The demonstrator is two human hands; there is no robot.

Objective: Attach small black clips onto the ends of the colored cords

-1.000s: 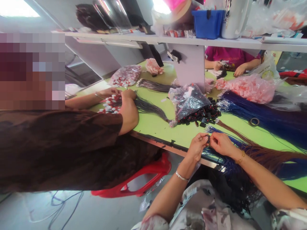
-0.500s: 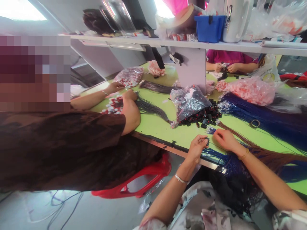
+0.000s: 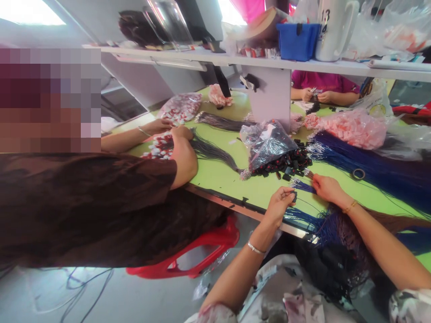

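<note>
**Operator A:** Where the green table forms the work surface, which items occupy it, from the largest down?

**Operator B:** Long blue wire bundles lie across the far right. Just left of them sits a clear bag, with a pile of loose black connectors touching its near edge. A co-worker's arm rests on the table at the left, beside a dark wire bundle.

**Operator A:** State of the hands?

**Operator B:** The left hand hangs over the near table edge, thumb and fingers pinched on one small black connector. The right hand, apart from the left, pinches the tips of a blue wire tuft lying near the pile.

**Operator A:** Progress?

**Operator B:** Judged from this layout, work is at an intermediate stage. A tangle of blue wires hangs over the near edge below both hands; whether these carry connectors cannot be determined. A large pile of connectors and thick bundles remain unhandled. The held connector is not yet joined to the tuft.
</note>
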